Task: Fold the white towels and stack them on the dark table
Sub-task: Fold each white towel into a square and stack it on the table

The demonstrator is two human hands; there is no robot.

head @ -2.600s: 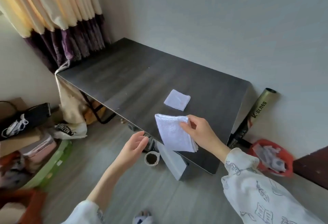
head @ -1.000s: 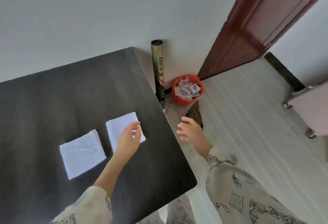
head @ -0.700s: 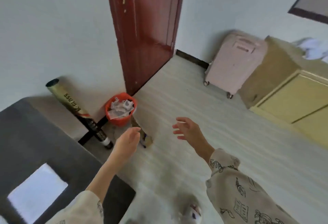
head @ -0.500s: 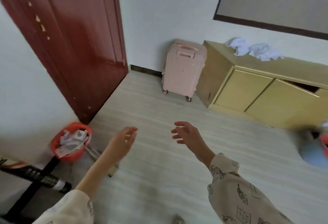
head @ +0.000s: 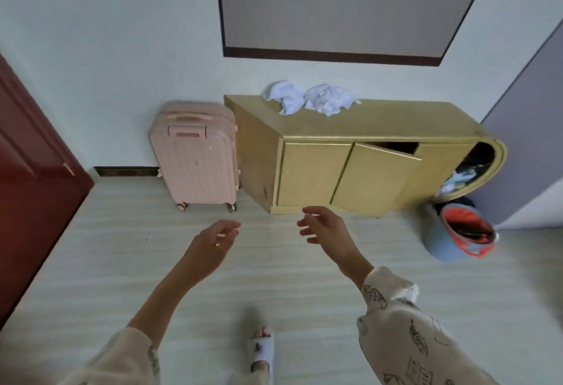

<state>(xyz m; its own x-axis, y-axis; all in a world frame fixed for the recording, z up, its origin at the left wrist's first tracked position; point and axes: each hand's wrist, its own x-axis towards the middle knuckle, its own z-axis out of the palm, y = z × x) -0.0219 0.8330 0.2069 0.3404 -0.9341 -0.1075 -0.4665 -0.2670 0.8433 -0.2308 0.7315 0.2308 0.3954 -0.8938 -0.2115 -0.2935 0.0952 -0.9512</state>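
Fetching the next towel is judged to be the step in hand, since the dark table is out of view. Against the far wall stands a yellow cabinet with one door ajar; a pink suitcase stands just beside its left end, and a blue-and-orange bag lies on the floor near its right end. Two crumpled white towels lie touching each other on the cabinet top, at the back edge near the left corner. Both hands are raised over the floor, well short of the cabinet: the left hand and the right hand each have relaxed, spread fingers and hold nothing. Recommended procedure: take one towel only, separating it from its neighbour so the second is not dragged off the edge; lift it by two adjacent corners so it hangs flat and is ready for folding.
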